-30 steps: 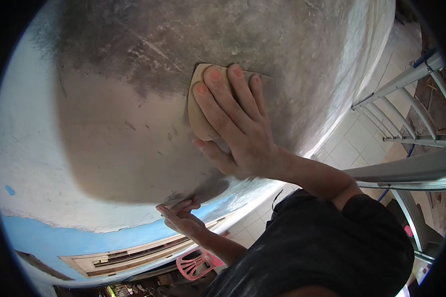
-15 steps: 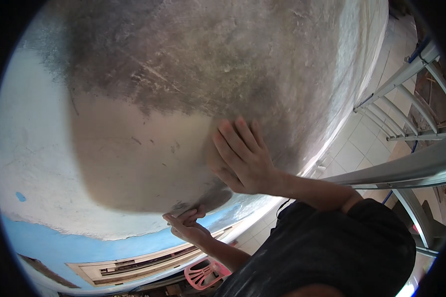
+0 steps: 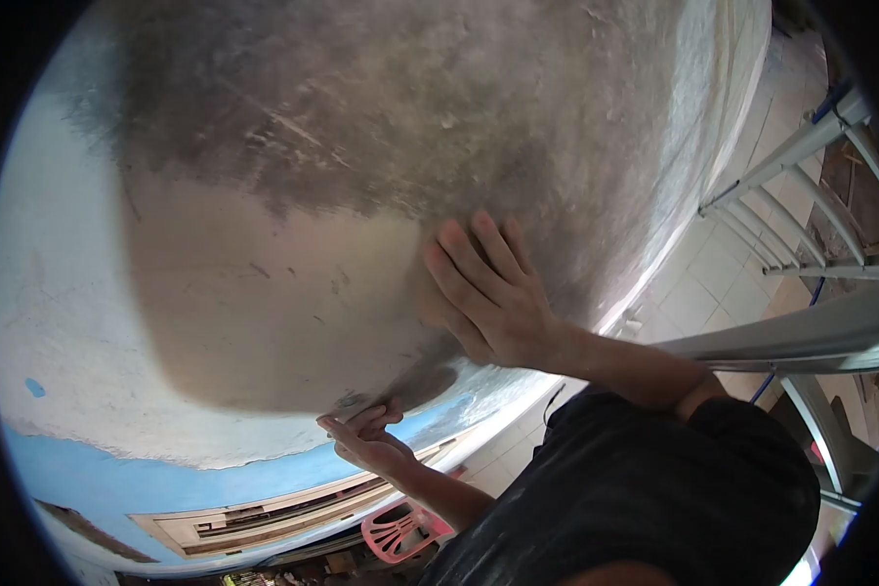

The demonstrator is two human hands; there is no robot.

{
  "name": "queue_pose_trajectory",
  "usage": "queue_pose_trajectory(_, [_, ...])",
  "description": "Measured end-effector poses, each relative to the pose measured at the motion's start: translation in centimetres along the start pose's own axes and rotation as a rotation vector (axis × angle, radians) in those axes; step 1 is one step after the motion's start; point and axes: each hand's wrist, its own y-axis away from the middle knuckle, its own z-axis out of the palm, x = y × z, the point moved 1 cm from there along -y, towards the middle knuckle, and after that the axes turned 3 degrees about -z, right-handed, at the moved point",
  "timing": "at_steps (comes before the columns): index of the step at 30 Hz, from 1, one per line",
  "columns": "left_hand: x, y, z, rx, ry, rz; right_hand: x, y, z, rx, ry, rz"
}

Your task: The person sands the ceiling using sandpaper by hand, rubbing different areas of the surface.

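My right hand lies flat against the wall, its fingers stretched out and a little apart. I cannot make out whether anything thin is under its palm. Around it the wall surface turns from smooth pale beige to rough, dark grey with scratches. Lower down, my left hand is near the wall's lower pale area, beside a small dark smudge. Its fingers are apart, some loosely bent, and no object shows in it.
A metal ladder stands at the right over a tiled floor. Below the pale plaster runs a light blue painted band with a framed opening. A pink plastic chair stands at the bottom, near stacked items.
My right hand has shifted slightly up and to the right along the wall. My left hand has barely moved. The view has tilted a little.
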Motion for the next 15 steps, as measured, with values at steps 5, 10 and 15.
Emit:
queue_pose_trajectory(5, [0.2,0.0,0.3,0.012,-0.036,0.015,-0.4,-3.9,-0.7,0.070,-0.039,-0.042])
queue_pose_trajectory(10, [0.1,-0.1,0.4,-0.003,0.001,0.012,1.5,3.7,1.9,0.007,0.024,-0.050])
queue_pose_trajectory(15, [0.1,-0.1,0.2,-0.014,-0.022,0.034,4.0,-2.5,-1.2,0.167,0.024,0.111])
